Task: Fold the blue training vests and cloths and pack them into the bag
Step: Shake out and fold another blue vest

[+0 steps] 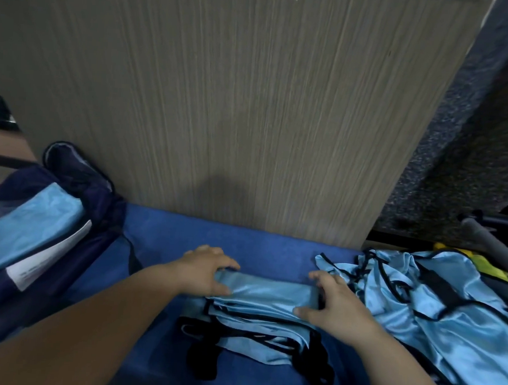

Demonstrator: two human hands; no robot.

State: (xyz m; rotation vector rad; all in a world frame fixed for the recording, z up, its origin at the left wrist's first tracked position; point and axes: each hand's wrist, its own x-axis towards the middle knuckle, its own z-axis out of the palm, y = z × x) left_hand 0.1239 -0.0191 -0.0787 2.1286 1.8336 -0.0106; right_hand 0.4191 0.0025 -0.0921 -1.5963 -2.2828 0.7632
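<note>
**Slick fold, loose straps**

Nearest me, the black straps (201, 360) of the folded vest (266, 296) trail loose on the blue worktop (171, 235). My left hand (206, 270) grips one end of the fold, fingers curled over its far edge and thumb on the near side. My right hand (335, 304) grips the other end likewise. The cloth looks slick, so I judge the layers could slide apart when lifted, and those straps could snag. Just to the right lies the unfolded pile (435, 307), close enough to drag along. Farther left, the bag (93, 201) stands open with a folded blue cloth (33, 225) inside. A wooden panel (222, 102) rises behind.
</note>
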